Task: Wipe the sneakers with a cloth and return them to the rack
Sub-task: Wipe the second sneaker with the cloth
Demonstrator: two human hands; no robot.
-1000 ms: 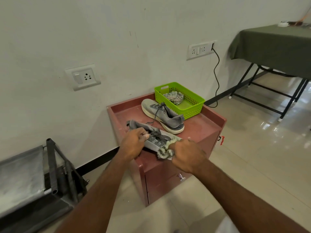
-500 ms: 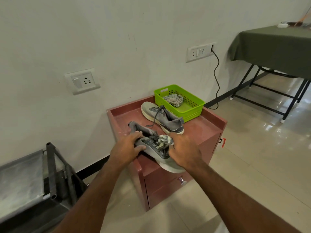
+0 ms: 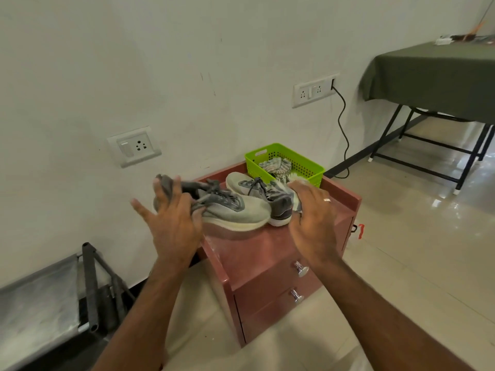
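Here, head view, looking down over both forearms at a red drawer cabinet (image 3: 270,253) against a pale wall.

Left hand (image 3: 174,223): gripping the near sneaker (image 3: 235,210) at its heel end, fingers curled up around the collar and the loose laces, little finger splayed out to the side. The shoe is lifted off the cabinet top and held roughly level, toe pointing away toward the right hand, pale sole facing down.

Right hand (image 3: 313,218): holding a pale cloth (image 3: 284,187), which shows as a blurred fringe past the fingertips. Fingers are bent over the cloth; a ring sits on one of them. The exact grip is smeared by motion. This hand is just beyond the toe of the held sneaker and in front of the heel of the second sneaker (image 3: 257,190).

Second sneaker: lying on the cabinet top behind the held one, between the two hands, its dark heel close under the right hand's fingers.

Past the right hand's fingertips, at the cabinet's back corner: a green basket (image 3: 308,163) with a striped rag (image 3: 276,166) bunched inside.

Below the right wrist: two drawer fronts with metal knobs (image 3: 301,269).

Outward of the left forearm, low on the floor: a grey shoe rack (image 3: 40,298) with dark tubes, its shelf bare fabric.

Far beyond the right hand: a table (image 3: 434,73) under green cloth.
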